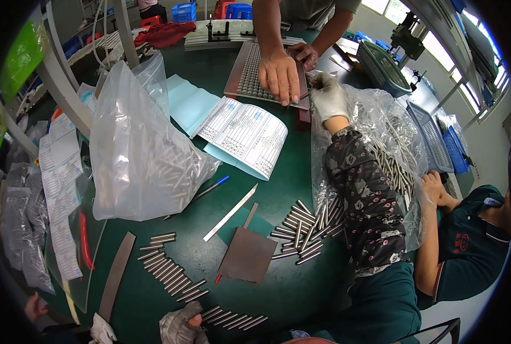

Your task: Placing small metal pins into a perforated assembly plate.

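My right hand, in a whitish glove below a dark flowered sleeve, reaches to the far side of the table. Its fingers are closed beside a dark red block; what they hold is hidden. Close by, a co-worker's bare hand hangs over a tray of small metal pieces. At the near edge, my left hand is curled in a grey glove with a bare thumb tip; its contents cannot be seen. Beside it lies a row of metal pins, with more pins beyond.
A loose pile of pins lies near my right sleeve, beside an open plastic bag of pins. Left stands a bulging plastic bag. Between are a form booklet, a steel ruler and a brown square pad. Another person sits right.
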Available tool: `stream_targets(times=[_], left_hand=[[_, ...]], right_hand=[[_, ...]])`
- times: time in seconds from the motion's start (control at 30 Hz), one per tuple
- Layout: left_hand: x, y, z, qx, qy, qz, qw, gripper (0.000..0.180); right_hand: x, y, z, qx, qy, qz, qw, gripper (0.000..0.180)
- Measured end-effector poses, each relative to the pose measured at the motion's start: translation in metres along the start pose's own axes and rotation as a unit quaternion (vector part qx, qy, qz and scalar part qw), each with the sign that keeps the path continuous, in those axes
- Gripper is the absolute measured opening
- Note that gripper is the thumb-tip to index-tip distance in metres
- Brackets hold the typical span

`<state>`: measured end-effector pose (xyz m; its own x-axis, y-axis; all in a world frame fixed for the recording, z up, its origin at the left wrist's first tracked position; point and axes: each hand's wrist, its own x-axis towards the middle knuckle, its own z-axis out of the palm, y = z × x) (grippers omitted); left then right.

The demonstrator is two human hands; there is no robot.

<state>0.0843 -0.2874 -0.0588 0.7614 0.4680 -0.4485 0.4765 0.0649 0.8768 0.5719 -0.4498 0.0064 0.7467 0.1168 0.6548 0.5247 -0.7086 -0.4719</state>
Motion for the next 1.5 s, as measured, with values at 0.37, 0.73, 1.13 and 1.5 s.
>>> stream_targets(times=[0.37,0.73,1.13,1.5], left_hand=[[0.003,0.028,0.003,-0.039,0.018,-0.036,0.998,0.032],[-0.001,0.013,0.003,-0.056,0.025,-0.057,0.996,0.029],[0.005,0.001,0.007,0.095,0.054,0.246,0.963,0.035],[0.005,0.005,0.004,0.061,0.021,0.172,0.983,0.035]], right_hand=[[-0.002,-0.001,0.010,-0.003,0.001,-0.025,1.000,0.012],[-0.002,-0.006,0.012,-0.027,-0.019,-0.029,0.999,0.013],[0.017,-0.016,0.004,-0.074,-0.119,-0.105,0.985,0.014],[0.022,-0.021,0.003,-0.087,-0.175,-0.100,0.976,0.019]])
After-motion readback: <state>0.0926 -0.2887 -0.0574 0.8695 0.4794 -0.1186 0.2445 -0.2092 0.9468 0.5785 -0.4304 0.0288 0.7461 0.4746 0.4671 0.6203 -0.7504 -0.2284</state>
